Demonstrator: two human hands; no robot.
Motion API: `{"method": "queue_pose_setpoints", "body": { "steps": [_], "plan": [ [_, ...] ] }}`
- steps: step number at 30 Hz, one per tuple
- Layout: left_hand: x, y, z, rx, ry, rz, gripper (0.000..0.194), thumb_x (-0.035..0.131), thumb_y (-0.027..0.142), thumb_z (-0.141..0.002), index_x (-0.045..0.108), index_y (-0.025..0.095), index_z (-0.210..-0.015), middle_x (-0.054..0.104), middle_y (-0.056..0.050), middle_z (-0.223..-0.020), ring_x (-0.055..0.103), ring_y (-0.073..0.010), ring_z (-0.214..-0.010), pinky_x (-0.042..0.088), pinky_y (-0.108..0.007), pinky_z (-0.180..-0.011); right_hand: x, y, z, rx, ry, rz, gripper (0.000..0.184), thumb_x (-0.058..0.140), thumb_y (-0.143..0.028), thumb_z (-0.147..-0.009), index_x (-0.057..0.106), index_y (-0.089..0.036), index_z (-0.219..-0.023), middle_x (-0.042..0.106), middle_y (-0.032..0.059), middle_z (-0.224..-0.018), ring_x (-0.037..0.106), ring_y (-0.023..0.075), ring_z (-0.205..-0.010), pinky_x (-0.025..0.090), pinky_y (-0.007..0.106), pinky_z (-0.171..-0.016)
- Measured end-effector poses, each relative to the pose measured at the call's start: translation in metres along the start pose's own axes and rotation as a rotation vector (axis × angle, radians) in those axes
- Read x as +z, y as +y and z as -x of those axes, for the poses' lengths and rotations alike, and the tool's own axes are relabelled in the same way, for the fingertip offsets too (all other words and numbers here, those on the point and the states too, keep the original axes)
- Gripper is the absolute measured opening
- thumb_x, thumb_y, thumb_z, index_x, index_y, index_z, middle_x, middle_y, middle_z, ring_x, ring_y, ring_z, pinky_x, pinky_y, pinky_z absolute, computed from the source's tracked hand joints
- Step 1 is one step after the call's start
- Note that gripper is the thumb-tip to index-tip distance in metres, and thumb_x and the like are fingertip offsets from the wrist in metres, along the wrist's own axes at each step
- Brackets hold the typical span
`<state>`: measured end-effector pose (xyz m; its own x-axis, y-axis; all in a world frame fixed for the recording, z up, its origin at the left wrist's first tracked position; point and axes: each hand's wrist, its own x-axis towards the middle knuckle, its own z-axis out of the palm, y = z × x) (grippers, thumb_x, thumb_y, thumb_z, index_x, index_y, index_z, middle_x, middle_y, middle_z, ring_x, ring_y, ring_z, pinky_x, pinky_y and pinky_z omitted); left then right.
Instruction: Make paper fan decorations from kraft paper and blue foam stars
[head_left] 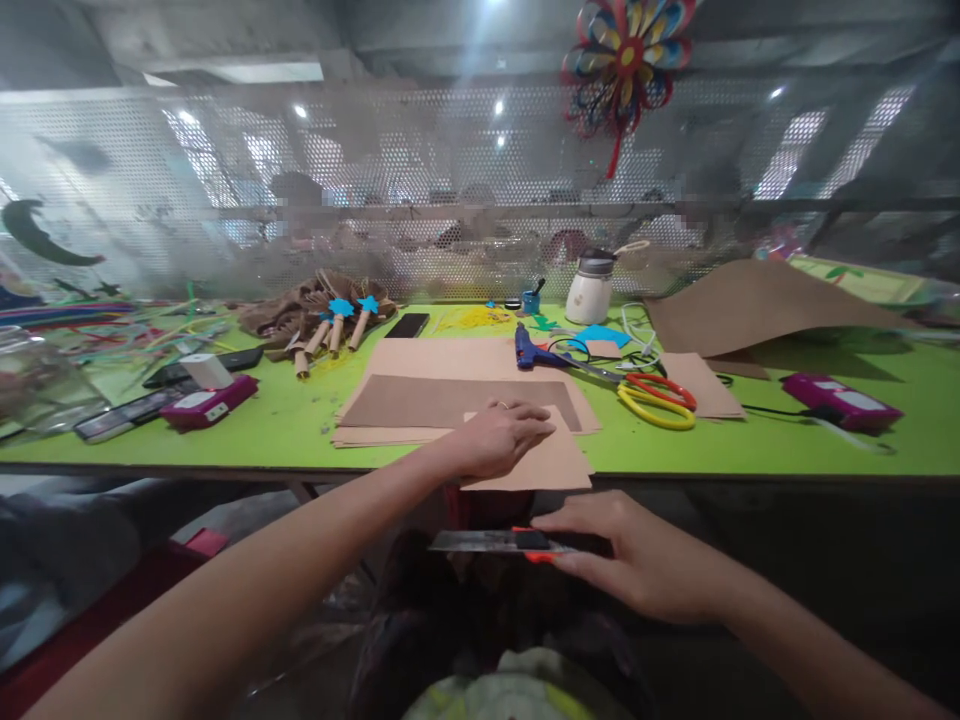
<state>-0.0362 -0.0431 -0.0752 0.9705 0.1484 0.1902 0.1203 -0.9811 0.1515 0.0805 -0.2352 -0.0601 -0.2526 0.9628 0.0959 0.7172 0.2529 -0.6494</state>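
Note:
My left hand (504,438) lies on a small tan sheet of paper (536,465), fingers stretched out and pressing it flat; the sheet juts past the table's front edge. Beneath it are a dark brown strip (420,402) and larger tan sheets (450,355). Below table height, in front of my body, my right hand (626,555) grips a utility knife (517,541) with an orange and black body. Its long blade points left, clear of the paper. Part of the knife's handle is hidden in my palm.
Behind the sheets lie a blue glue gun (531,350) and scissors (660,400) with red and yellow handles. Paper tubes with blue stars (341,320) lie at left, near a purple box (210,402). A white bottle (589,290) and curved brown paper (772,300) stand back right.

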Motion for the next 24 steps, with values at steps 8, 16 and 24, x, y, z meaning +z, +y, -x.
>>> {"method": "queue_pose_setpoints", "body": {
  "steps": [8, 16, 24],
  "plan": [
    [0.004, -0.008, 0.001, -0.068, 0.108, 0.023, 0.04, 0.028, 0.039, -0.093, 0.052, 0.024, -0.122, 0.047, -0.006, -0.133, 0.04, -0.0207, -0.121, 0.031, -0.035, -0.098, -0.062, 0.056, 0.058, 0.328, 0.354, 0.01, 0.044, 0.054, -0.046, -0.08, 0.062, -0.022, -0.115, 0.07, 0.0062, -0.093, 0.064, 0.0195, -0.068, 0.054, 0.031, -0.063],
    [-0.002, 0.001, 0.008, -0.267, 0.219, -0.134, 0.044, 0.047, 0.053, -0.081, 0.059, 0.02, -0.108, 0.058, -0.01, -0.104, 0.048, -0.0276, -0.099, 0.037, -0.042, -0.087, -0.058, 0.121, -0.014, 0.193, 0.617, 0.319, 0.036, 0.053, -0.039, -0.081, 0.064, -0.016, -0.106, 0.069, 0.0093, -0.097, 0.063, 0.0239, -0.087, 0.05, 0.041, -0.079],
    [-0.003, -0.016, 0.002, -0.433, 0.166, 0.053, 0.067, 0.062, 0.061, -0.063, 0.055, 0.021, -0.117, 0.053, -0.013, -0.111, 0.051, -0.0298, -0.101, 0.043, -0.037, -0.082, -0.041, 0.123, -0.053, 0.25, 0.589, 0.695, 0.031, 0.048, -0.025, -0.084, 0.059, -0.016, -0.112, 0.062, 0.0127, -0.103, 0.052, 0.027, -0.102, 0.043, 0.039, -0.086]
  ]
}}
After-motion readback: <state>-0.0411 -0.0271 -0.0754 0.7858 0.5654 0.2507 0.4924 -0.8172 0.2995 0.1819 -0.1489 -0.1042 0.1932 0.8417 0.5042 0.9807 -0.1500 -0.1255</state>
